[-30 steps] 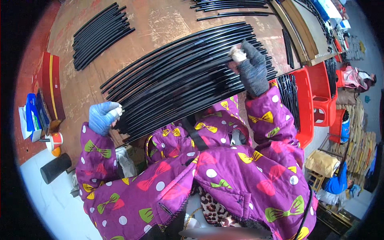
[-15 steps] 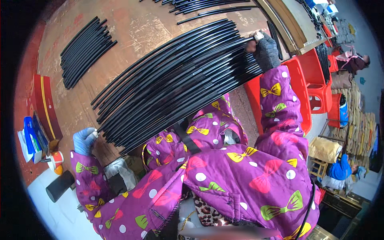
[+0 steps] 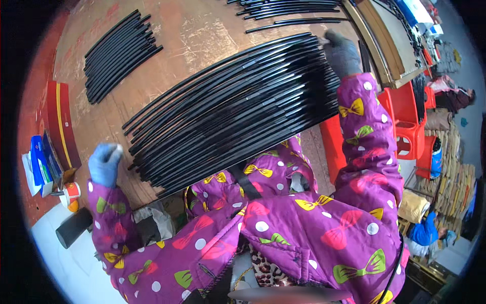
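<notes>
We see the far rods (image 3: 291,9) only in part, cut off by the top edge. The right hand (image 3: 344,57) is blurred, and we cannot tell whether the curled left hand (image 3: 105,164) holds anything. The near edge crops the coat (image 3: 283,213); the person in blue (image 3: 424,231) at right is too small to make out.

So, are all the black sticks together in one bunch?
No, a smaller bunch lies apart from the big bunch, with bare brown table showing between them.

Dark red, yellow-striped box (image 3: 66,124) beside a blue package (image 3: 40,159), red-and-white tub (image 3: 72,192) nearby
</notes>
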Motion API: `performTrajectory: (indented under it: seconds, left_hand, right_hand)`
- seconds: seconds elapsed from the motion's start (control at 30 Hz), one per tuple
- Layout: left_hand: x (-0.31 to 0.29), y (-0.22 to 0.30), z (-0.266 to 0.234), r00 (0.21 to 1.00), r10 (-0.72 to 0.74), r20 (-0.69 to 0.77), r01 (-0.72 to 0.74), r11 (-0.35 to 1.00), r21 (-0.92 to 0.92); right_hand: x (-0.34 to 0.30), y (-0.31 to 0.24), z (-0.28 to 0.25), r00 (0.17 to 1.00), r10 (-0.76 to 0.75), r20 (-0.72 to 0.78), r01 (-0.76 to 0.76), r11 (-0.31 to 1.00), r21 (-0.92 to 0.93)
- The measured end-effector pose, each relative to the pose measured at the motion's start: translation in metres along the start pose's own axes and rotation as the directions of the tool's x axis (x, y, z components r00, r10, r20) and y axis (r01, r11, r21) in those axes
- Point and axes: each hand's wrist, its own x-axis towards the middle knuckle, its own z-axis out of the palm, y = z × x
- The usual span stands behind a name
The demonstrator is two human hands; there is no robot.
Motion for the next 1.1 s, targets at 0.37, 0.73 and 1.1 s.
performTrajectory:
  seconds: [0.37, 0.73, 1.1]
  left_hand:
    - [0.115, 0.01, 0.018, 0.958, 0.198, -0.208, -0.069, 0.861, 0.504]
    - [0.131, -0.004, 0.032, 0.943, 0.28, -0.181, -0.181, 0.887, 0.425]
    - [0.106, 0.027, 0.042, 0.994, 0.092, -0.056, -0.074, 0.962, 0.262]
  right_hand:
    - [0.044, -0.119, 0.006, 0.864, -0.383, 0.327, 0.495, 0.761, -0.418]
    - [0.01, -0.153, -0.018, 0.741, -0.608, 0.286, 0.67, 0.696, -0.257]
    - [-0.029, -0.147, -0.026, 0.806, -0.573, 0.148, 0.557, 0.819, 0.138]
